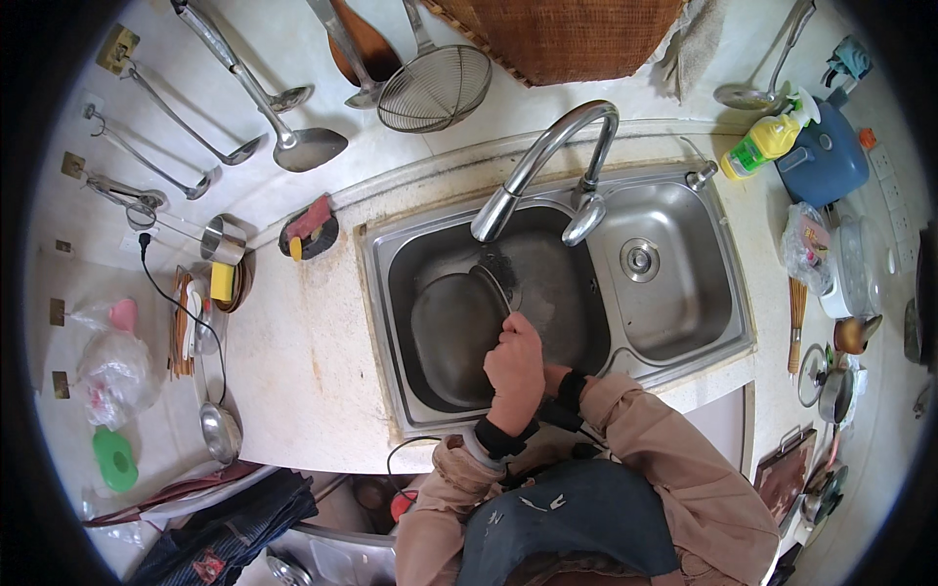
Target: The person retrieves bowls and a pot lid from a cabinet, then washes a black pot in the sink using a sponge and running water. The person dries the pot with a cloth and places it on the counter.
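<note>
A dark metal pan or wok (458, 340) lies tilted in the large left basin of the stainless steel sink (560, 315). My left hand (515, 362) is closed in a fist over the pan's right side, gripping a thin, curved metal strip or utensil (492, 284) whose far end lies by the pan's upper edge; its exact kind cannot be told. Behind my left wrist, near the basin's front edge, only a small part of my right hand (555, 377) shows; its fingers and anything in them are hidden. Above the basin arches a chrome faucet (546, 150).
The smaller basin (667, 293) with its drain is at right. A yellow spray bottle (762, 146) and blue container (824, 157) stand behind it. A black dish with a red cloth (311, 220) sits left of the sink. A wire skimmer (434, 89) and ladles hang on the wall.
</note>
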Action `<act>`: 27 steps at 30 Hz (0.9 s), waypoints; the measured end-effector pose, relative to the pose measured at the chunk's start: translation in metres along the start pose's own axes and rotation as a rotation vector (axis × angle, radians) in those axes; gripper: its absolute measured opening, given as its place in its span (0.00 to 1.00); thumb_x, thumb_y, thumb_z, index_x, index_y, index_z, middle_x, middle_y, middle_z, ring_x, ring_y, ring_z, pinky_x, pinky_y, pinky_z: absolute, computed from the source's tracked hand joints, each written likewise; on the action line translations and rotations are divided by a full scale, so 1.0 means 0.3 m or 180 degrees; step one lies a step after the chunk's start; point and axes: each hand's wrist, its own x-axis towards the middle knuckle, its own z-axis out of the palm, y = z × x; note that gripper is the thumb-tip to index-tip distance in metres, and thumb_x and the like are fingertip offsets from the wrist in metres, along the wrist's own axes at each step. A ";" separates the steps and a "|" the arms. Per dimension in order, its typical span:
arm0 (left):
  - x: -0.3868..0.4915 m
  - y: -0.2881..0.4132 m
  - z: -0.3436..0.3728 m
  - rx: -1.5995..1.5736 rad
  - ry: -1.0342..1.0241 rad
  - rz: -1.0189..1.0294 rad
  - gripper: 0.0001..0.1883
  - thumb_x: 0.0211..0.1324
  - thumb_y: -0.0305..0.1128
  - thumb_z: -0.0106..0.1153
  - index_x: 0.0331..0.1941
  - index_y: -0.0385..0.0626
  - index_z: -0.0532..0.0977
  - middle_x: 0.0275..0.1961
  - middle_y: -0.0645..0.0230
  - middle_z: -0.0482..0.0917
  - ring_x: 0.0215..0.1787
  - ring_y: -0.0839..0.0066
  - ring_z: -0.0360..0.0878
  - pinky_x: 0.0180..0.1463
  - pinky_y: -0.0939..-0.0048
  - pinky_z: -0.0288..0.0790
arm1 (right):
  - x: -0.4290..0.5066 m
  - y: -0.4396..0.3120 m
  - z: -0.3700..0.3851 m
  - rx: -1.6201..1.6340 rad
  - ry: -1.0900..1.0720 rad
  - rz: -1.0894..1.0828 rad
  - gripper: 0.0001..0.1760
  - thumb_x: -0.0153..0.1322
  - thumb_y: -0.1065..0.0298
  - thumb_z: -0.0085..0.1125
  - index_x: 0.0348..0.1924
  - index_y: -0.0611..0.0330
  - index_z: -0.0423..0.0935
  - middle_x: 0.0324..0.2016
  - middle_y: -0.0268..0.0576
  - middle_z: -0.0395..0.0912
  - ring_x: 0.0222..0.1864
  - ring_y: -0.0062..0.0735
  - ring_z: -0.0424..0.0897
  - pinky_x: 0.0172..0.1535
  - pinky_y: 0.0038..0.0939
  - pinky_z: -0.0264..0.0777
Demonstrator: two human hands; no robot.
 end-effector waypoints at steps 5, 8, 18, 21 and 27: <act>-0.011 0.061 -0.066 0.0752 0.0392 0.0246 0.04 0.56 0.27 0.54 0.28 0.44 0.70 0.16 0.82 0.67 0.14 0.89 0.74 0.16 0.85 0.67 | -0.113 -0.178 -0.032 -0.0014 0.0378 -0.0876 0.10 0.69 0.79 0.51 0.43 0.64 0.69 0.32 0.44 0.76 0.29 0.26 0.76 0.31 0.28 0.69; -0.018 0.072 -0.111 0.0711 0.0130 0.0304 0.03 0.56 0.27 0.53 0.29 0.45 0.70 0.17 0.82 0.69 0.15 0.89 0.75 0.16 0.85 0.67 | -0.147 -0.200 -0.032 -0.0032 0.0508 -0.1049 0.10 0.69 0.80 0.50 0.44 0.63 0.68 0.33 0.44 0.76 0.30 0.25 0.76 0.31 0.27 0.69; -0.017 -0.267 -0.099 -0.1853 0.0006 -0.0540 0.11 0.49 0.31 0.59 0.32 0.45 0.66 0.17 0.56 0.75 0.20 0.52 0.77 0.23 0.53 0.69 | 0.005 0.089 -0.160 0.1204 -0.1060 0.1492 0.37 0.62 0.66 0.67 0.61 0.55 0.62 0.37 0.35 0.75 0.36 0.24 0.74 0.27 0.25 0.66; -0.055 -0.326 0.030 -0.2551 -0.0008 -0.0859 0.11 0.45 0.30 0.63 0.25 0.44 0.67 0.16 0.59 0.73 0.19 0.53 0.75 0.23 0.58 0.67 | 0.011 0.046 -0.252 0.0524 -0.0537 0.1132 0.39 0.57 0.67 0.72 0.58 0.60 0.61 0.36 0.46 0.73 0.24 0.28 0.71 0.19 0.28 0.64; -0.127 -0.350 0.333 -0.3496 0.0938 -0.0841 0.08 0.45 0.27 0.65 0.29 0.40 0.76 0.24 0.65 0.77 0.20 0.68 0.73 0.22 0.71 0.64 | 0.011 -0.047 -0.351 -0.0055 -0.0155 0.0839 0.42 0.58 0.70 0.69 0.62 0.62 0.58 0.33 0.43 0.74 0.18 0.26 0.69 0.17 0.26 0.63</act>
